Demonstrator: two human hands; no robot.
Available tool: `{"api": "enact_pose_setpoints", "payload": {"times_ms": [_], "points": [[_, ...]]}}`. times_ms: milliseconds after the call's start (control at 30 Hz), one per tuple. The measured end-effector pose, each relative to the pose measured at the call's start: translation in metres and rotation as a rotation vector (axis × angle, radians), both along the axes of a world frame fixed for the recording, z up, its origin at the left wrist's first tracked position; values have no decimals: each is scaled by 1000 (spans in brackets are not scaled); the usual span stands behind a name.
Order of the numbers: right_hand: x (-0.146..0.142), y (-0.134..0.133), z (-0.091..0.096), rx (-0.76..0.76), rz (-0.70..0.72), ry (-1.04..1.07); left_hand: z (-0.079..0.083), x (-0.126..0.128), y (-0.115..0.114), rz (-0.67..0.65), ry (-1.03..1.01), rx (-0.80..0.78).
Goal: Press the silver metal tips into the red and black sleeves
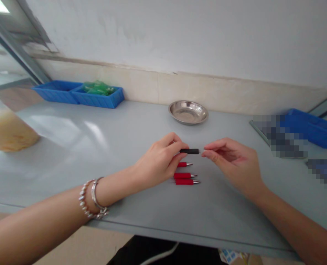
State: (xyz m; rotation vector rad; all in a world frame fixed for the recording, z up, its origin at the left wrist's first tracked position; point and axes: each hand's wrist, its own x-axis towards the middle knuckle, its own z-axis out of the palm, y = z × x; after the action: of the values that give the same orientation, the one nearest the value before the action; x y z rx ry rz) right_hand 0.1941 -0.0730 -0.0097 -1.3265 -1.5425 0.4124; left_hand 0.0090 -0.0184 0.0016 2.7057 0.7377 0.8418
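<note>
Between the thumb and fingers of my left hand [163,156] is a black pen [191,151], held level with its grip end pointing right. My right hand [235,163] is closed in a pinch at that end; what its fingertips hold is too small to make out. Just below my left hand lie red pens with silver tips: one red pen [183,164] partly behind the hand, a second red pen [183,176], and a third red pen [184,182] nearest the table edge. Their left ends are partly hidden or blurred.
On the grey table [152,217], a round metal dish [188,114] stands near the wall. Blue bins [97,100], one with green plastic inside, sit back left. A tub [9,129] is at left. Another blue bin [312,129] and pixelated items are at right.
</note>
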Motion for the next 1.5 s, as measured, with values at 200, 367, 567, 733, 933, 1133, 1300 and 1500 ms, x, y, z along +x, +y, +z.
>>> {"api": "enact_pose_setpoints", "payload": {"times_ms": [200,367,567,733,933,1133,1300,1500], "points": [[0,2,-3,1,48,-18,2,0,-2,-19,-6,5],[1,1,-4,10,62,-57,2,0,-3,-35,8,-5],[2,0,-6,24,91,-123,0,1,-2,-38,6,-5],[1,-2,-4,31,63,-162,1,1,-2,-46,2,4],[-1,-3,0,27,-7,-252,0,0,-2,-39,-12,6],[0,-3,1,57,3,-292,2,1,-3,-36,2,-36],[2,-4,0,66,51,-255,4,1,-4,-15,25,-69],[0,-4,-1,101,75,-268,2,1,-2,-31,17,-83]]}}
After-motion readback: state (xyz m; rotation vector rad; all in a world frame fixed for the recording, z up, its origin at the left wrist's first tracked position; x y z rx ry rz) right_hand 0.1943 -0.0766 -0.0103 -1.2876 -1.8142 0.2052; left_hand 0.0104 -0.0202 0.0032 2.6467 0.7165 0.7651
